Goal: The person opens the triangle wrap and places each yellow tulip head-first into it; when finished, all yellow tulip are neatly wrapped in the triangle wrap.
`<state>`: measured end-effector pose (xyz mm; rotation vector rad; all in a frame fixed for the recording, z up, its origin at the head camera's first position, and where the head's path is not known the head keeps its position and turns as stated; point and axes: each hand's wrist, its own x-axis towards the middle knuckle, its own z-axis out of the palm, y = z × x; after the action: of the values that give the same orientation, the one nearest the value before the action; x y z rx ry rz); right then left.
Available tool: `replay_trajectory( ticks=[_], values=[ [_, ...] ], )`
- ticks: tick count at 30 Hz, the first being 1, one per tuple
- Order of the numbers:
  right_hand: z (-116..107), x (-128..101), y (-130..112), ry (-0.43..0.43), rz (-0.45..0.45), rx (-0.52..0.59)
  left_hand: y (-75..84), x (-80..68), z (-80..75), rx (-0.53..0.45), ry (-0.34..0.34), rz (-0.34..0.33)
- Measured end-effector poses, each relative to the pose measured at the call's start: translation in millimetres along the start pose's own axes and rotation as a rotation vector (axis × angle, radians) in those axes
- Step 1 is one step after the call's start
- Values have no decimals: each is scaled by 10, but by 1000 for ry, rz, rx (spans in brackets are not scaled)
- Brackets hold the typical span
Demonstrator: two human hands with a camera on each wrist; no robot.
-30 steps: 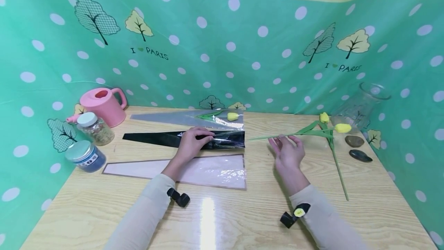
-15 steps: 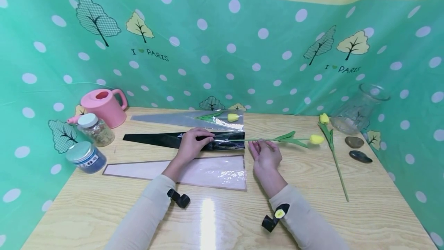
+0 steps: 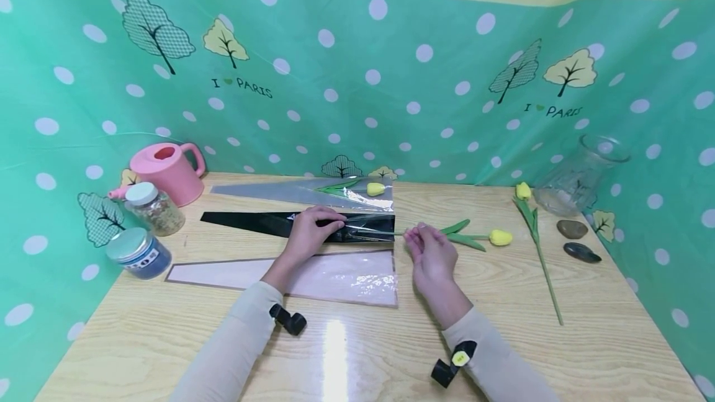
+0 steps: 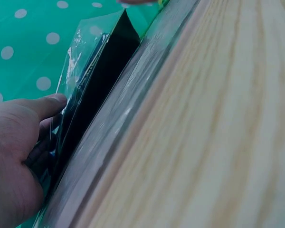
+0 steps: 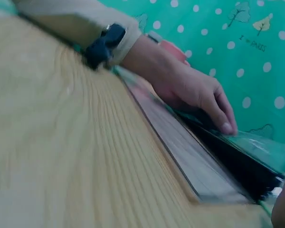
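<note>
Both hands work at the mouth of a long black-backed cellophane flower sleeve (image 3: 296,226) lying flat on the pale wooden table (image 3: 357,352), its point toward nine o'clock and its wide opening toward three o'clock. Left hand (image 3: 308,234) pinches the clear top film near the opening, lifting it off the glossy black backing. Right hand (image 3: 431,254), at three o'clock of the opening, pinches the thin green stem of an artificial yellow tulip (image 3: 480,239). Its stem end is inside the sleeve mouth; two green leaves and the closed yellow bud lie outside, pointing toward three o'clock
</note>
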<state>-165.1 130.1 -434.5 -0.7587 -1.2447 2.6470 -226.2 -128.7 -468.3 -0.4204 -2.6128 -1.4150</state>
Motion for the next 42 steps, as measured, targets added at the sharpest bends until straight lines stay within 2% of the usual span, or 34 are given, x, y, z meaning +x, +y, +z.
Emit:
replay_trajectory(
  ticks=[5, 8, 11, 15, 20, 23, 28, 34, 42],
  values=[
    [-161, 116, -425, -143, -176, -11, 4, 1, 1, -6, -3, -5],
    [-306, 265, -698, -226, -317, -108, -8, -2, 2, -3, -4, -6],
    [-489, 413, -964, -313, -441, -288, -11, -3, 1, 1, -4, -12],
    [-750, 562, -1267, -429, -535, -531, -1, -3, -5, 4, -8, -17],
    [-997, 695, -1475, -468, -602, -928, 0, -2, -13, 5, -6, -15],
    [-1117, 774, -1502, -463, -614, -1128, 0, 0, -16, 7, -5, -12],
    [-1285, 877, -1487, -508, -571, -1287, 2, 2, -13, 9, -8, -23],
    [-1394, 953, -1464, -535, -511, -1394, 0, -4, -7, 7, -10, -28],
    [-1437, 998, -1368, -550, -470, -1441, -13, 1, 2, 4, -10, -26]
  ],
)
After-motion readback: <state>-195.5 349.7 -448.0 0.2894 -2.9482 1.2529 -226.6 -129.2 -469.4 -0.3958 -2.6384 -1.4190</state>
